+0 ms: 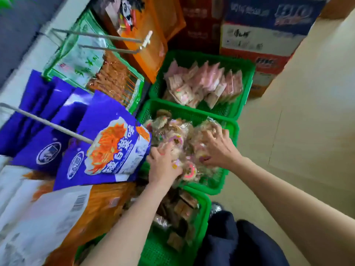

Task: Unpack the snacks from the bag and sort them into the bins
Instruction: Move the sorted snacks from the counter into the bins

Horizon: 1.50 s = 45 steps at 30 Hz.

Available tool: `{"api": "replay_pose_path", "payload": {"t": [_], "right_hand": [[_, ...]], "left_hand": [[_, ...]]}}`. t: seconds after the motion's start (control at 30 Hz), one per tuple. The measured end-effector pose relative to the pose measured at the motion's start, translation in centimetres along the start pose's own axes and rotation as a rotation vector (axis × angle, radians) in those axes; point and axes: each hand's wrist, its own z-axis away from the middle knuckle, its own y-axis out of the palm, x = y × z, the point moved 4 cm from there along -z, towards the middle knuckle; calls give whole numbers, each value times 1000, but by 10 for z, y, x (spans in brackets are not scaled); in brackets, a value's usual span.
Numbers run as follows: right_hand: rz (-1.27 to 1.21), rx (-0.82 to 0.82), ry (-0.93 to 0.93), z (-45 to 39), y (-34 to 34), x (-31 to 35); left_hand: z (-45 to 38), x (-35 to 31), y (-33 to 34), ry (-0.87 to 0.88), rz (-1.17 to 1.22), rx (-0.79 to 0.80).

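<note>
- Three green bins run up the middle of the frame: the far bin [247, 73] at upper centre holds pink packets [203, 83], the middle bin [233, 129] at centre holds round clear-wrapped snacks [178, 131], and the near bin [205, 204] at lower centre holds brown packets [182, 208].
- Both hands are in the middle bin, on top of the round snacks — the step in hand looks like settling or spreading a batch there.
- The left hand [163, 162] sits at the bin's left side with fingers curled into the pile; whether it actually pinches a packet cannot be told through the blur.
- The right hand [217, 146] lies to the right, fingers spread and pressing on the wrappers.
- Purple bags [107, 146] hang on hooks at left, just beside the middle bin; boxes [269, 25] stand at upper right.
- Next, by this reading, the hands need to lift clear and reach for more snacks — no source bag is plainly identifiable.
</note>
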Motion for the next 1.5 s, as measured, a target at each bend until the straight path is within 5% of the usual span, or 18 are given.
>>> {"api": "replay_pose_path", "payload": {"t": [0.27,0.43,0.57,0.7,0.87,1.1,1.33,1.5], "right_hand": [[-104,-83,-95,-88,32,1],[-202,43,98,-69,53,-33],[-228,195,-1,-66,98,-46],[-65,207,-102,-93,115,-37],[57,137,-360,-113,90,-28],[-246,125,101,-19,49,-66],[-29,88,221,136,-143,-81],[-35,-283,245,275,-291,-66]], "left_hand": [[-46,-1,47,-96,337,-45],[-19,-10,79,11,55,265],[-6,-6,128,101,3,640],[-25,3,144,197,-174,695],[-47,12,126,132,-349,649],[8,-8,61,68,-184,464],[113,-59,-100,219,-264,167],[191,-138,-203,447,-345,-39]]}}
